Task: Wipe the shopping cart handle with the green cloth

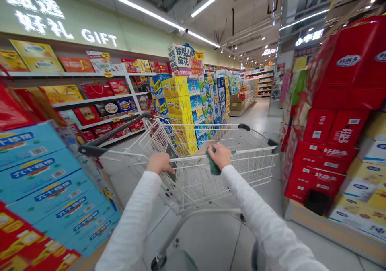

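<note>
Lots of boxes fill the big shop around me. Long shelves [75, 74] run along the wall on my left, with gift boxes on them. Red boxes [325, 158] are piled high on my right, and blue boxes [45, 182] are piled close on my left. Yellow and blue boxes [181, 102] make a tall stack ahead. My white wire shopping cart [250, 154] sits right in front of me. My left hand [159, 162] is curled closed on the cart's top rail [189, 167], just beside a dark flat thing [171, 154], and I cannot tell what that is. My right hand [218, 156] is closed too, holding a green thing [214, 164] that hangs inside the cart
</note>
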`<move>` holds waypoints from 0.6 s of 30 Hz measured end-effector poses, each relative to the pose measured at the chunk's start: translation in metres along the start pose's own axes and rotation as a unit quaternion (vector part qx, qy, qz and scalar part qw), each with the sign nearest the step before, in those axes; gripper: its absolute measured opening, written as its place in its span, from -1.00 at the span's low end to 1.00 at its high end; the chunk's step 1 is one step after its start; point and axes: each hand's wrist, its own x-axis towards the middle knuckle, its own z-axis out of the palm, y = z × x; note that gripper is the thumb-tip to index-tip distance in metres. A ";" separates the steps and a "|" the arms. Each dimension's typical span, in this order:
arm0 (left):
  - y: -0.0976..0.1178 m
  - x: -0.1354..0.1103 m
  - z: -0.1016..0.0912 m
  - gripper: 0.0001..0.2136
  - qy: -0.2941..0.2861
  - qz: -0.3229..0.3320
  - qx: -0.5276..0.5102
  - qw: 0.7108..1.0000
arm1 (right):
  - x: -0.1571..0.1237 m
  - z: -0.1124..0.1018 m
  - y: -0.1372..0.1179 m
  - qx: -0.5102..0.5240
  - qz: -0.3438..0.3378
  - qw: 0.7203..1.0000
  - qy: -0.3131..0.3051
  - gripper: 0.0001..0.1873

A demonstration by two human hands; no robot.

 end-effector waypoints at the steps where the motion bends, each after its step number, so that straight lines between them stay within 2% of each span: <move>1: 0.001 0.000 0.000 -0.59 0.002 -0.005 -0.001 1.000 | 0.002 -0.003 0.015 -0.003 0.011 1.000 -0.002 -0.63; 3: 0.006 0.001 -0.001 -0.57 0.006 -0.019 -0.002 1.000 | 0.004 -0.008 0.033 -0.009 0.034 0.999 -0.003 -0.62; 5: 0.011 0.002 -0.002 -0.58 0.004 -0.028 -0.003 1.000 | 0.005 -0.012 0.033 -0.016 0.046 0.999 -0.001 -0.62; 7: 0.016 0.004 -0.005 -0.62 -0.008 -0.027 -0.006 1.000 | 0.002 -0.013 0.012 -0.018 0.031 0.999 -0.002 -0.65; 10: 0.021 0.006 -0.009 -0.65 -0.034 -0.017 -0.007 0.999 | -0.006 -0.006 -0.046 0.004 -0.066 0.998 -0.010 -0.68; 12: 0.022 0.008 -0.009 -0.66 -0.028 -0.011 -0.006 1.000 | -0.009 0.005 -0.087 0.024 -0.119 0.993 0.001 -0.69; 14: 0.022 0.009 -0.007 -0.67 -0.009 -0.009 -0.007 1.000 | -0.010 0.014 -0.115 0.031 -0.122 0.992 0.013 -0.67; 16: 0.020 0.011 -0.006 -0.67 0.008 0.001 -0.008 1.000 | -0.009 0.018 -0.125 0.032 -0.136 0.990 0.015 -0.65; 18: 0.019 0.012 -0.005 -0.66 -0.001 0.012 -0.010 1.000 | -0.008 0.017 -0.119 0.028 -0.167 0.986 0.011 -0.64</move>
